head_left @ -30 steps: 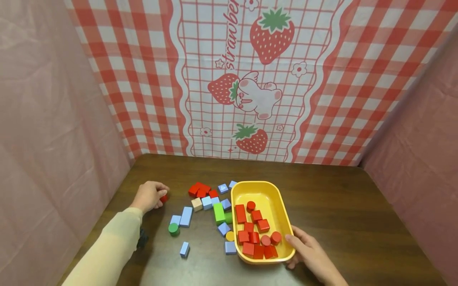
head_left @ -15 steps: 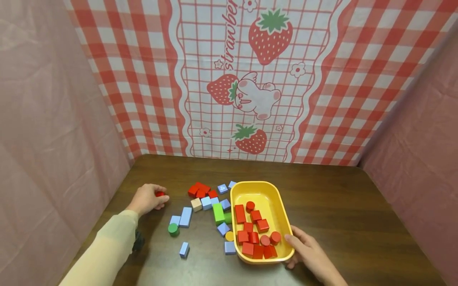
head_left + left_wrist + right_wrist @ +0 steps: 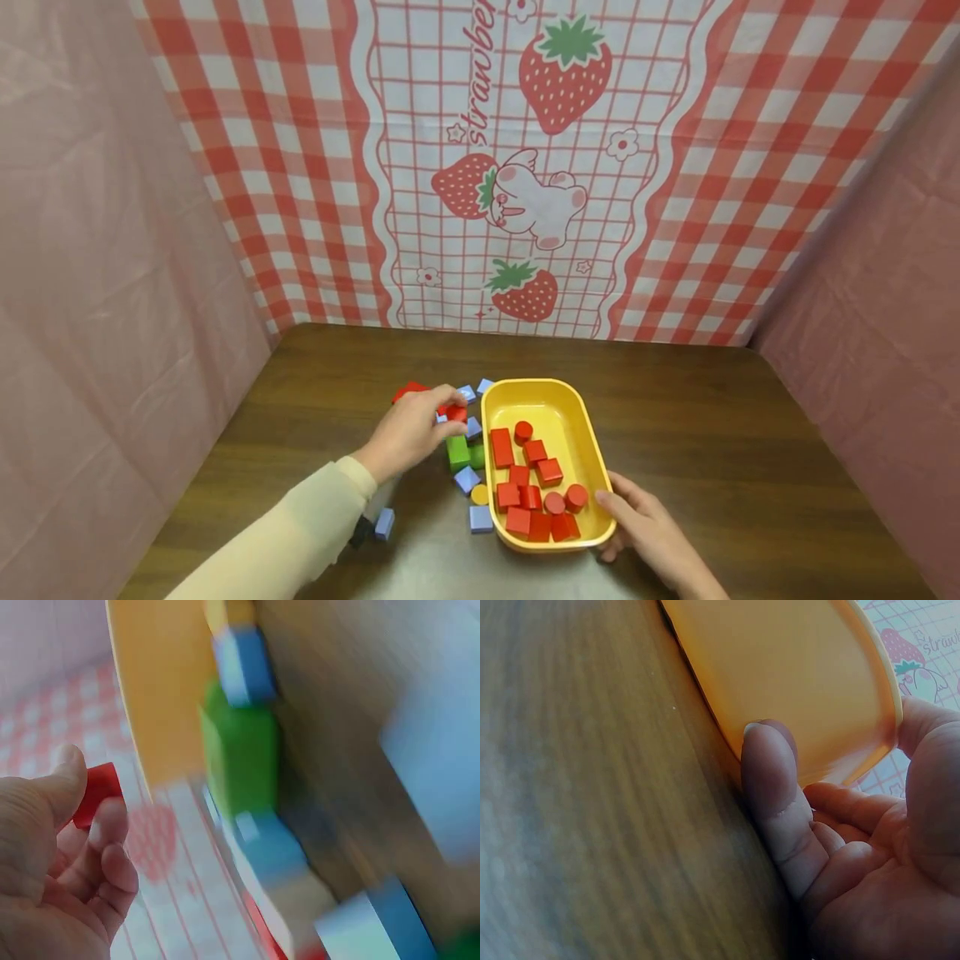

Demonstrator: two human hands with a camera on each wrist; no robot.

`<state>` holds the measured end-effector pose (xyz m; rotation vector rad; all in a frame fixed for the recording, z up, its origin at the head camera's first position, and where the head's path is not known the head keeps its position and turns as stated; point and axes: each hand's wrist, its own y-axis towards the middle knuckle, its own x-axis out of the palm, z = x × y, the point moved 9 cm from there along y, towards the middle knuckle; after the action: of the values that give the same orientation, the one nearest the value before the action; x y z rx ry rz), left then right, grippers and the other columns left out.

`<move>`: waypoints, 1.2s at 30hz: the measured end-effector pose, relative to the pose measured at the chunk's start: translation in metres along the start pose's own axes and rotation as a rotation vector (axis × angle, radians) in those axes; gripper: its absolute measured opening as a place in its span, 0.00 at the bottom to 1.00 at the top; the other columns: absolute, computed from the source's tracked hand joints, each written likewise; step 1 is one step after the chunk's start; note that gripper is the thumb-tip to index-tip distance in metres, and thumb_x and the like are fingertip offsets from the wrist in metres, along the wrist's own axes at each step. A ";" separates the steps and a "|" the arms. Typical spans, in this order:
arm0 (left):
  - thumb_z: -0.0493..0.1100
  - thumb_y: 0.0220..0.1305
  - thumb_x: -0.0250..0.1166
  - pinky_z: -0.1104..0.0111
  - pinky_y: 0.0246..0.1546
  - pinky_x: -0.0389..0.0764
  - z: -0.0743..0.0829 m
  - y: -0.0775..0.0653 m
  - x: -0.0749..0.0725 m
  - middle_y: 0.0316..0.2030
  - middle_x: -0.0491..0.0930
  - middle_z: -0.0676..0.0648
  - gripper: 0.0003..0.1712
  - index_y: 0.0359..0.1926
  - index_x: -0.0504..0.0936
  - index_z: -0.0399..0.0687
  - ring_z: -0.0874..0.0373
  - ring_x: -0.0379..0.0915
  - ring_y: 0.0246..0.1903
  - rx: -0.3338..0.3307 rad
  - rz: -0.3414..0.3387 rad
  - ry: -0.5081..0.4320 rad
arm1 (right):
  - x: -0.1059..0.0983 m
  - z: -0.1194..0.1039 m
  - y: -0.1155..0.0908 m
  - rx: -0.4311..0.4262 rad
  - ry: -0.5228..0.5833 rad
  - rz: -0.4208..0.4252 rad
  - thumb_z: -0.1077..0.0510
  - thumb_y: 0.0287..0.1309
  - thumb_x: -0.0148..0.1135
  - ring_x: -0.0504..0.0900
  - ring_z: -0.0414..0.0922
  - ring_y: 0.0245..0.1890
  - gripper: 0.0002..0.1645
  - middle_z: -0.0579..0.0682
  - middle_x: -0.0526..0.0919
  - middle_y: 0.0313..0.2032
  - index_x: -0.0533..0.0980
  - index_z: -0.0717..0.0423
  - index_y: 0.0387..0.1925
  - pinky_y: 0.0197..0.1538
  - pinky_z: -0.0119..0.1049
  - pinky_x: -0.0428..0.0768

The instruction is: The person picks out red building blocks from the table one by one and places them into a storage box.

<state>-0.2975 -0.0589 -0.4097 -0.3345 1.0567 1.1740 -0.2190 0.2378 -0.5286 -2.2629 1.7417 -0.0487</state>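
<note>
My left hand pinches a red block between thumb and fingers, just left of the yellow tray. In the head view that hand passes over the loose blocks and hides part of them. My right hand grips the tray at its near right corner, thumb over the rim and fingers against the outer wall, as the right wrist view also shows. Inside the tray lie several red blocks, cubes and cylinders among them, mostly toward the near end.
Left of the tray lie a green block, blue blocks and a yellow round piece. More red blocks sit behind my left hand. A small blue block lies near my left wrist. A checked strawberry cloth hangs behind the table.
My left hand has moved right from the table's left side, carrying the red block over the loose blocks toward the tray. The right hand and tray have stayed put.
</note>
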 end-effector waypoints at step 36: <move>0.47 0.62 0.71 0.77 0.35 0.78 0.074 0.025 0.105 0.30 0.74 0.55 0.07 0.30 0.83 0.53 0.66 0.69 0.28 0.253 -0.220 0.279 | 0.004 -0.005 -0.001 -0.079 0.061 -0.044 0.53 0.75 0.50 0.81 0.59 0.21 0.33 0.69 0.81 0.30 0.56 0.70 0.70 0.25 0.50 0.84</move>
<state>-0.2822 0.0643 -0.4500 -0.4114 1.3594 0.8005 -0.2177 0.2329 -0.5247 -2.3799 1.7536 -0.0601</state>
